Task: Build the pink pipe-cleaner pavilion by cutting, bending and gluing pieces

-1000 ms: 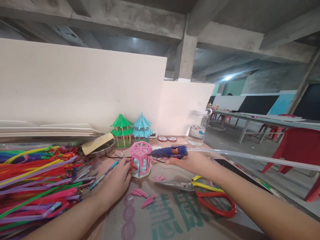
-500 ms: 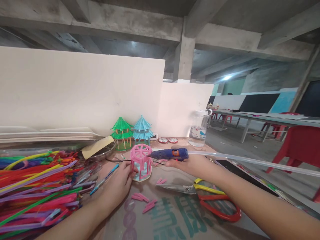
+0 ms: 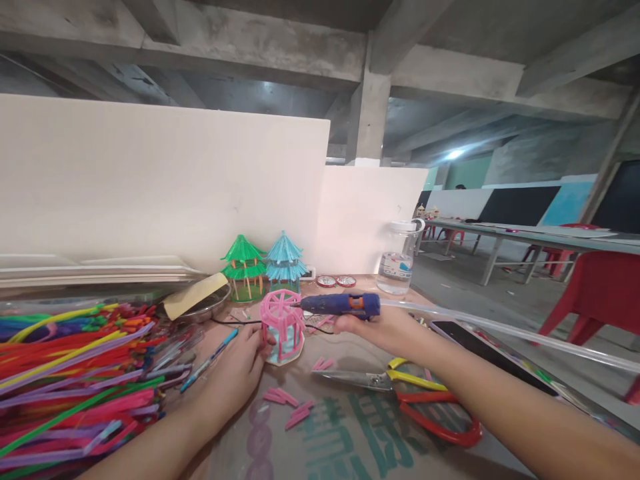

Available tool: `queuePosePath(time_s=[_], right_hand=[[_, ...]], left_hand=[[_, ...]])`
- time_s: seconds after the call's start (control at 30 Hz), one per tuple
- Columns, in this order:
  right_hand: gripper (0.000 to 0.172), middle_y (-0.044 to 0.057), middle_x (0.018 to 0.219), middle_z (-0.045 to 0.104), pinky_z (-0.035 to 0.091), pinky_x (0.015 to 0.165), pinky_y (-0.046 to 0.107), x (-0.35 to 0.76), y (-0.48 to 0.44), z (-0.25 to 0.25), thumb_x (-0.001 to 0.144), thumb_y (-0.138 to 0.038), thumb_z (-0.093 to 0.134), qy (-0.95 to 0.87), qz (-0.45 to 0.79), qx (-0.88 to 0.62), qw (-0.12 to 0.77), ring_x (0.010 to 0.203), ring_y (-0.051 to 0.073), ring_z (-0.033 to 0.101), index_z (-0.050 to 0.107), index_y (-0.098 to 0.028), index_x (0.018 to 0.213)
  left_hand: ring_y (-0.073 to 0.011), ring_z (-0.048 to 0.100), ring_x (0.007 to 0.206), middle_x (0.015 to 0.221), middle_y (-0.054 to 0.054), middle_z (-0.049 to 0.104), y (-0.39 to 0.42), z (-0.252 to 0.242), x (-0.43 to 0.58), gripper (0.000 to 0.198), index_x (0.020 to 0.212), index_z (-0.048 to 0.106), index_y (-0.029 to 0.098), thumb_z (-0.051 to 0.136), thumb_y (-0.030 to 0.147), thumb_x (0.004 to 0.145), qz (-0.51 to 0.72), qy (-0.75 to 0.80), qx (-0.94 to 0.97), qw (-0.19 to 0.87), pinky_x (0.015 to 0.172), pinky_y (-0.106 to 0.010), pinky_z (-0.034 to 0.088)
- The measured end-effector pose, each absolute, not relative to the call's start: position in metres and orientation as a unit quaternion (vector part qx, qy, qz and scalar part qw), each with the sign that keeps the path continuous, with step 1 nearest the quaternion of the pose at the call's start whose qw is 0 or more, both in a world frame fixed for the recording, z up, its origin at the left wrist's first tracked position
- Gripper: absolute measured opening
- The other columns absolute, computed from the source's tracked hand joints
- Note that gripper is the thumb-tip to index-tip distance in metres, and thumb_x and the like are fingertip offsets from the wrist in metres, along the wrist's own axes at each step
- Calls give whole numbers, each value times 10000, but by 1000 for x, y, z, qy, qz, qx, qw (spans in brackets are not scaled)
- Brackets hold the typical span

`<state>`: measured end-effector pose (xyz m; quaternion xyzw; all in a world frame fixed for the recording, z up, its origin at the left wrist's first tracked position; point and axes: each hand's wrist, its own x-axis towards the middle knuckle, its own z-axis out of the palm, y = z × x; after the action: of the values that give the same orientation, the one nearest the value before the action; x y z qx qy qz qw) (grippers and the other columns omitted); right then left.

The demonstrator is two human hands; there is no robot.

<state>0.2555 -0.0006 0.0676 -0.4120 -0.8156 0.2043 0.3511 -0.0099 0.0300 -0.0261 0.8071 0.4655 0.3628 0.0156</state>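
Note:
A small pink pavilion model (image 3: 283,315) with a spoked ring top and a pale blue base stands in front of me. My left hand (image 3: 250,353) grips it at the left side, fingers curled at its base. In my right hand (image 3: 373,330) is a blue hot glue gun (image 3: 340,305), with its nozzle touching or very near the right side of the pink ring. A long clear glue stick (image 3: 450,315) runs out of the gun's back. Short pink pipe cleaner pieces (image 3: 299,415) lie in front, beside scissors (image 3: 440,407) with red and yellow handles.
Pipe cleaners (image 3: 75,380) in many colours fill the left side, near a blue pen (image 3: 209,360) and a metal bowl (image 3: 213,308). Green (image 3: 243,267) and blue (image 3: 285,263) pavilion models stand behind. A water bottle (image 3: 396,263) is at back right, a phone (image 3: 493,353) at right.
The glue gun has shifted slightly to the right, its back end dipping a little, and the glue stick hangs lower. My left hand and the pavilion model have barely moved.

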Motion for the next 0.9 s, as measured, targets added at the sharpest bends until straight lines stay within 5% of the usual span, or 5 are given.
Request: queuePosePath(time_s=[0.17, 0.37, 0.7, 0.9], right_hand=[[506, 74, 786, 731, 516, 776, 324, 268, 10, 73, 872, -589, 414, -788, 218, -409, 405, 810, 221, 676, 683, -177, 755], [430, 87, 893, 732, 515, 797, 322, 279, 39, 56, 841, -538, 484, -747, 238, -438, 440, 830, 213, 675, 688, -161, 875], [185, 78, 940, 726, 481, 860, 311, 259, 118, 48, 840, -265, 596, -775, 196, -512, 316, 896, 197, 644, 685, -122, 916], [196, 69, 883, 731, 511, 771, 282, 260, 143, 21, 880, -274, 581, -787, 197, -525, 257, 800, 175, 656, 673, -125, 969]], left_hand=[[-260, 608, 902, 920, -85, 650, 29, -22, -10, 137, 871, 550, 214, 414, 201, 852, 339, 495, 799, 24, 816, -405, 508], [-255, 605, 856, 904, -99, 629, 31, -24, -11, 133, 880, 520, 195, 388, 187, 867, 320, 523, 789, 28, 775, -390, 487], [-279, 593, 891, 936, -126, 625, 33, -29, -11, 157, 908, 509, 186, 358, 181, 864, 324, 520, 790, 19, 817, -436, 466], [-282, 604, 896, 933, -126, 641, 32, -30, -11, 171, 926, 523, 190, 368, 175, 855, 318, 530, 785, 24, 807, -432, 472]])
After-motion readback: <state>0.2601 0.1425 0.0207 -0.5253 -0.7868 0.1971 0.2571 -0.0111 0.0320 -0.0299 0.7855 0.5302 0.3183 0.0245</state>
